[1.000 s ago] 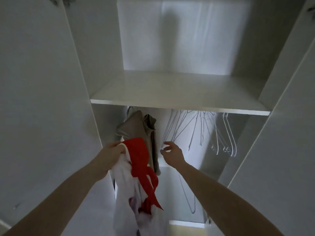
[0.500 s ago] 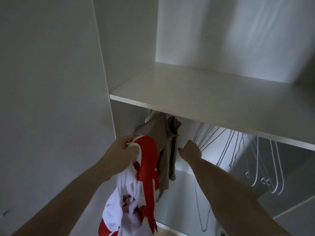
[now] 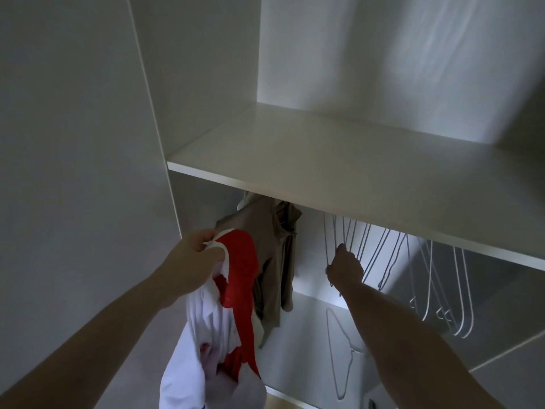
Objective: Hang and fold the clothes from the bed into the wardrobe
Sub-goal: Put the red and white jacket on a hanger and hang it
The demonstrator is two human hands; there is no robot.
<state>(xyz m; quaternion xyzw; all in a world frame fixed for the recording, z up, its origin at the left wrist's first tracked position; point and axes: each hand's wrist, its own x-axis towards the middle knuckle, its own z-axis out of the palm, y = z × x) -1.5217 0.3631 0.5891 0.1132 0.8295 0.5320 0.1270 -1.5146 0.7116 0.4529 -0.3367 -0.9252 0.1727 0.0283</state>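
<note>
My left hand (image 3: 196,255) grips the top of a red and white garment (image 3: 236,290), which hangs down in front of the open wardrobe. Behind it a beige garment (image 3: 271,252) hangs from the rail under the shelf. My right hand (image 3: 345,268) reaches under the shelf and its fingers curl around the leftmost of several empty wire hangers (image 3: 374,255). The rail itself is hidden by the shelf.
A white shelf (image 3: 339,160) spans the wardrobe above the hangers. The wardrobe's left door (image 3: 73,172) stands open beside my left arm. More white hangers (image 3: 460,296) hang to the right. A lower shelf edge (image 3: 312,299) shows behind the hangers.
My right hand moved right, away from the beige garment, and closed on a wire hanger. My left hand kept holding the red and white garment. The view came closer.
</note>
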